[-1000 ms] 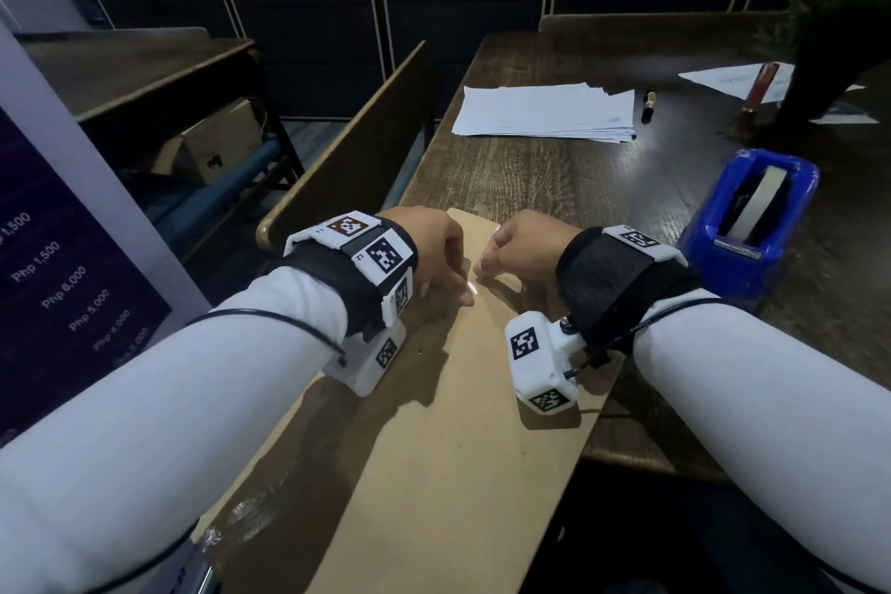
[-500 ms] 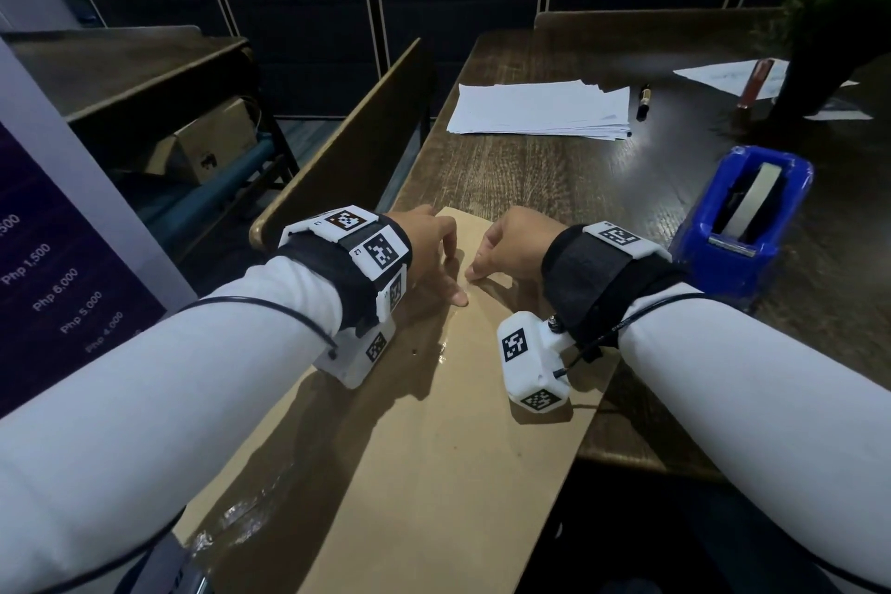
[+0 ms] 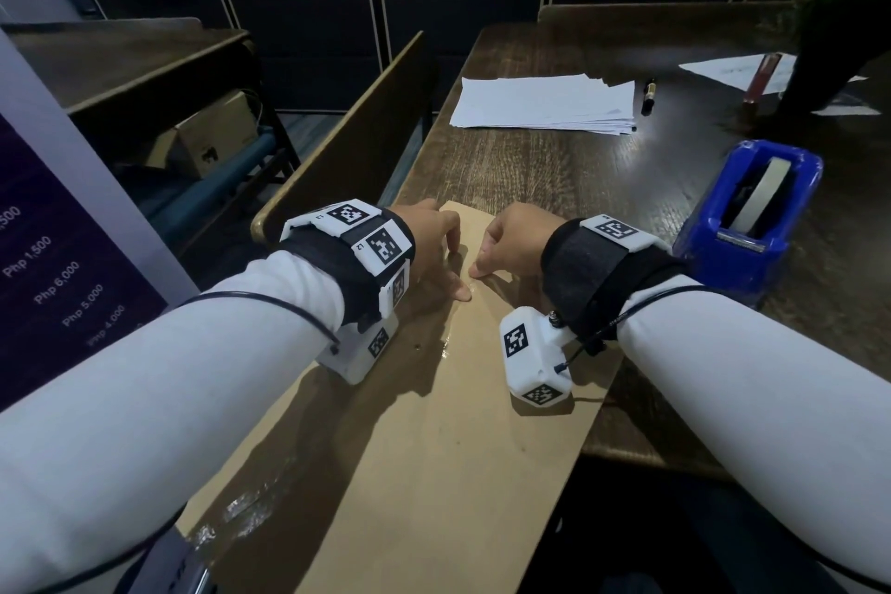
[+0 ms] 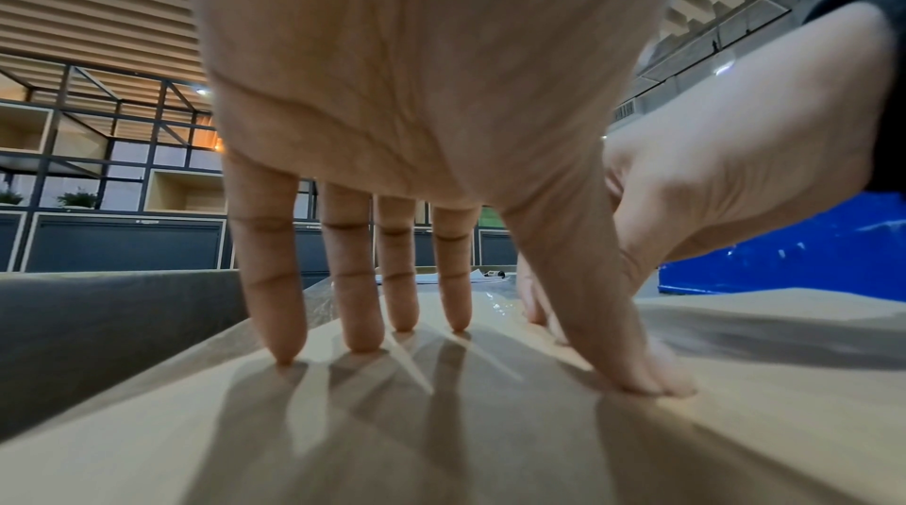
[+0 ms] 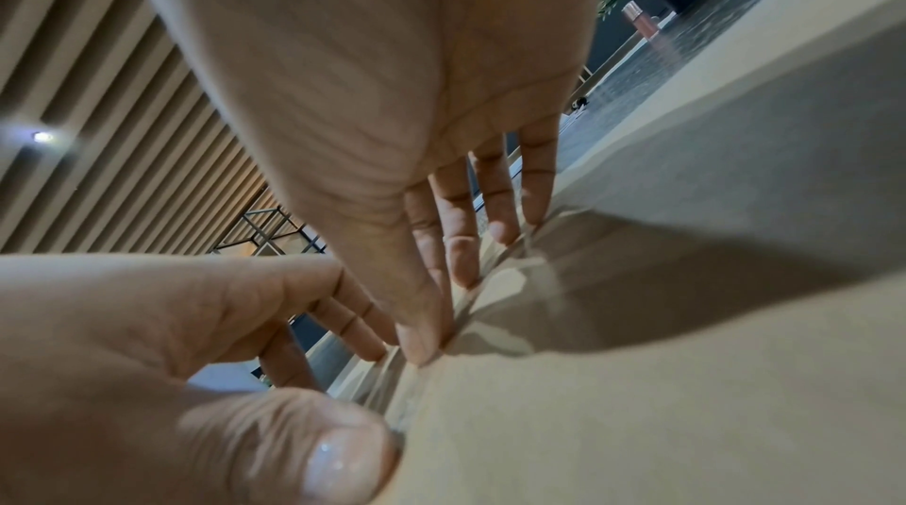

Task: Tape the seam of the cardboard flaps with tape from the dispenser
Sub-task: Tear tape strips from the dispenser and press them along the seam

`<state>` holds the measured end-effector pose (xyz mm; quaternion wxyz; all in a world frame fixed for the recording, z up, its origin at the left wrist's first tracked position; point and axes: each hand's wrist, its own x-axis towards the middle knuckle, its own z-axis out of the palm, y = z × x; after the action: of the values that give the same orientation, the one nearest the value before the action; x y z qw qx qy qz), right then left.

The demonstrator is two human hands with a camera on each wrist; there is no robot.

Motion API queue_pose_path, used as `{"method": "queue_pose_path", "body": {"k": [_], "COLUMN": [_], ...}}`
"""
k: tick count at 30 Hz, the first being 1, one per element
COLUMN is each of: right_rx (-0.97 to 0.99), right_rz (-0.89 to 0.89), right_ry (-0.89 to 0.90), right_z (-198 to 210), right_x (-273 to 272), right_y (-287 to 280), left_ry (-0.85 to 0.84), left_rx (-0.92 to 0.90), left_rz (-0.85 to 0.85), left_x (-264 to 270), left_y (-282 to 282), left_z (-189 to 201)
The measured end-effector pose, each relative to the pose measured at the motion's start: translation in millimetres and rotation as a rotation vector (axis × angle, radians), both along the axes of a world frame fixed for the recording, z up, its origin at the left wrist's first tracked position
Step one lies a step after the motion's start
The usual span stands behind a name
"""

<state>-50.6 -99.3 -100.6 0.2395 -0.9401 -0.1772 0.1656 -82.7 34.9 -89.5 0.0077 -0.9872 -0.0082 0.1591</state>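
A flat brown cardboard piece (image 3: 434, 473) lies over the table's near edge, with shiny clear tape (image 3: 446, 347) running along its middle. My left hand (image 3: 434, 251) rests on the far end with straight fingers (image 4: 362, 300) standing on their tips and the thumb (image 4: 637, 370) flat on the cardboard (image 4: 441, 436). My right hand (image 3: 511, 241) is just beside it, its fingertips (image 5: 421, 339) pressing down on the tape strip (image 5: 402, 401). Neither hand holds anything. The blue tape dispenser (image 3: 752, 217) stands on the table to the right, apart from both hands.
A stack of white paper (image 3: 545, 104) and a pen (image 3: 650, 96) lie further back on the dark wooden table (image 3: 554, 178). More paper and a dark plant pot (image 3: 819, 63) are at the far right. A bench back (image 3: 347, 145) runs along the left.
My left hand's fingers have spread out onto the cardboard. Both hands have stayed close together at the far end, over the tape.
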Motion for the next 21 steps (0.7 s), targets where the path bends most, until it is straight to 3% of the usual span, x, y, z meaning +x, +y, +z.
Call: {"method": "queue_pose_path", "body": {"k": [21], "right_rx": [-0.305], "right_rz": [0.086], "right_ry": [0.123], "right_z": [14], "right_x": [29], "right_y": [-2], "left_ry": [-0.023], "left_rx": [0.037], "left_rz": [-0.005], "left_x": [-3], "left_y": [1], "left_z": [0]}}
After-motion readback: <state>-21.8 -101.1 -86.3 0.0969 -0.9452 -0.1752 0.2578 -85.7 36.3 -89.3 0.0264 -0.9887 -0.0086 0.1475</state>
